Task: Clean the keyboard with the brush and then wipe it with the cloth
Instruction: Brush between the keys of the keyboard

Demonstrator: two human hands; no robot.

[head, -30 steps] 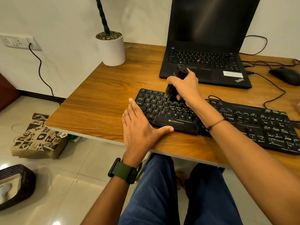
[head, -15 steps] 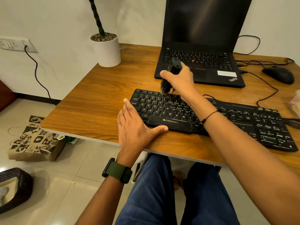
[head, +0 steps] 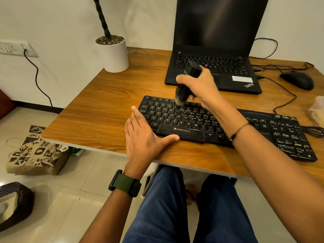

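- Sweeping seems to be the step in hand: the right hand (head: pixel 199 86) has its fingers curled round the black brush (head: pixel 190 77), bristle end down on the upper key rows of the keyboard (head: pixel 219 125).
- The keyboard lies across the wooden table (head: pixel 105 106), at six o'clock from the laptop (head: pixel 215 50), its cable trailing off toward three o'clock.
- The left hand (head: pixel 143 137) lies flat at the keyboard's nine o'clock end, fingers straight and together, thumb spread along the front edge; it appears to brace the board against sliding.
- The brush looks light with a stiff body and soft bristles; the bristle tip is blurred, so its exact shape cannot be told. A grip on the mid-body, as here, should leave the tip free to flick between keys.
- The keyboard looks light, rigid plastic and likely to skate on the smooth wood; hold it at an edge, not on the keycaps.
- A pale bundle (head: pixel 317 109) at the three o'clock edge may be the cloth; I cannot tell.
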